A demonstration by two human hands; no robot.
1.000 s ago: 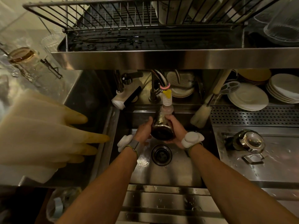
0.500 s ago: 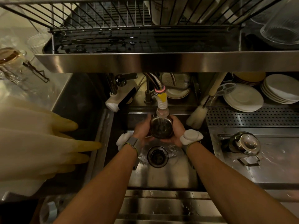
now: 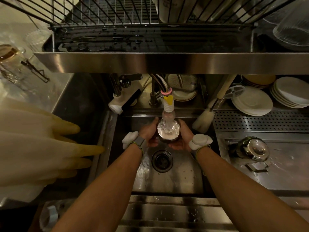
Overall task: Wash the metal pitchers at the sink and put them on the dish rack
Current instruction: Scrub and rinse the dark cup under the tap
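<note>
Over the steel sink (image 3: 168,180) both my hands hold a small metal pitcher (image 3: 168,132), its mouth up under the faucet (image 3: 168,101). Water pours into it and foams at the rim. My left hand (image 3: 149,133) grips its left side and my right hand (image 3: 182,137) cups its right side and bottom. A second metal pitcher (image 3: 250,149) lies on its side on the wet counter to the right. The wire dish rack (image 3: 117,19) sits on the shelf above the sink, with cups and glasses at its right end.
Yellowish rubber gloves (image 3: 38,144) hang close at the left. A bottle brush (image 3: 204,119) leans behind the sink's right corner. Stacked plates (image 3: 252,101) stand at the back right beside a perforated drain panel (image 3: 260,121). The drain (image 3: 161,160) lies below my hands.
The pitcher was tipped with its base toward me; now its mouth faces up and water fills it. My view has shifted down and closer.
</note>
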